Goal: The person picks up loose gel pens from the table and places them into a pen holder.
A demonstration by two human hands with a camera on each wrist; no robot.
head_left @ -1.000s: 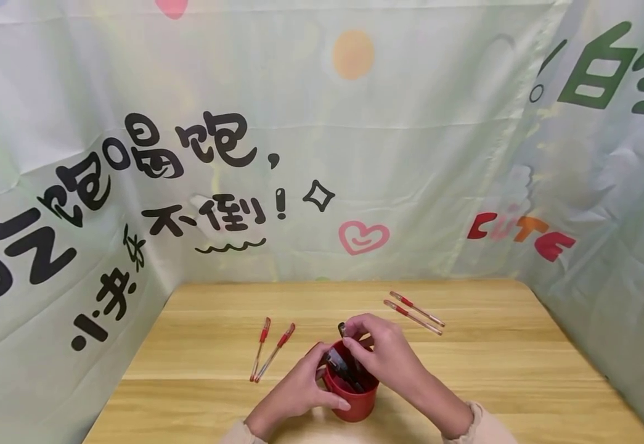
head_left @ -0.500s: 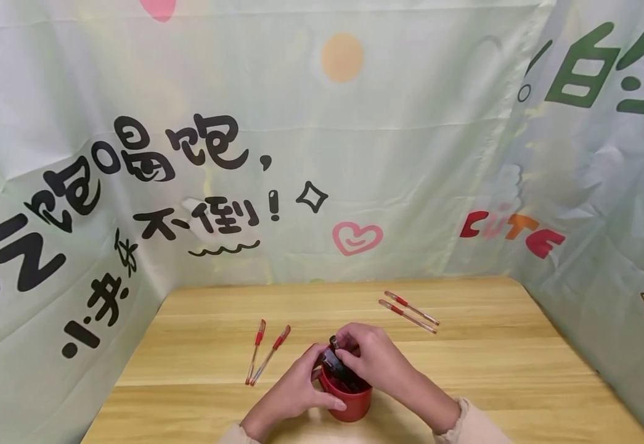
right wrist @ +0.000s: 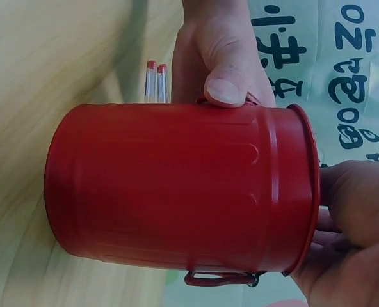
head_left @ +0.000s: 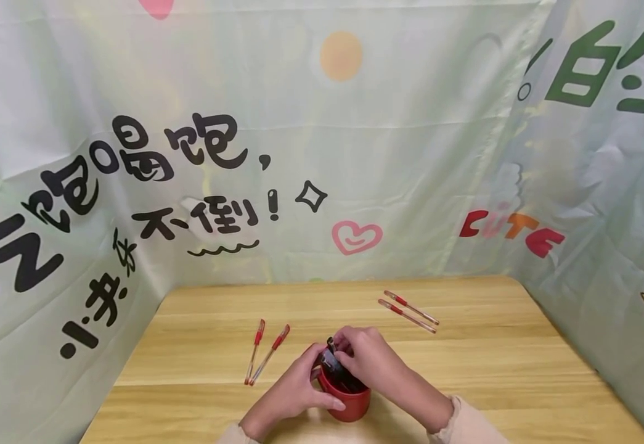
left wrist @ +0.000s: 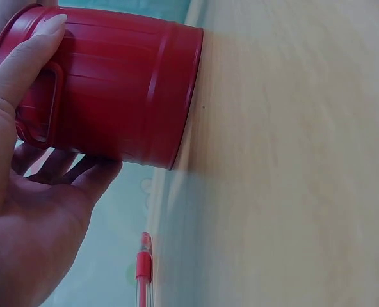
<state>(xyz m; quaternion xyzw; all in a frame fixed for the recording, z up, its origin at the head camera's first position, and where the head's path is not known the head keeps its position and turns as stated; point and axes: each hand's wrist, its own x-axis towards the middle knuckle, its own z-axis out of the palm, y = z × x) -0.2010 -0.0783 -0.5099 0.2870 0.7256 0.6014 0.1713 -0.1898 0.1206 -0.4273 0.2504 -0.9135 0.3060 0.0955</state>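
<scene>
The red pail (head_left: 353,407) stood upright on the wooden table (head_left: 521,370). The left hand (head_left: 298,383) was curled round its left side, thumb pressed to the wall. Over its mouth, the right hand (head_left: 376,354) pinched a black pen (head_left: 330,341) between thumb and fingers. Two red pens (head_left: 258,336) lay left of the pail, two more beyond it, rightward.

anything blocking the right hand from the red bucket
Nothing visible does: the right hand is at the open top of the red bucket, pinching a dark item; other dark items stick up inside, close by.
</scene>
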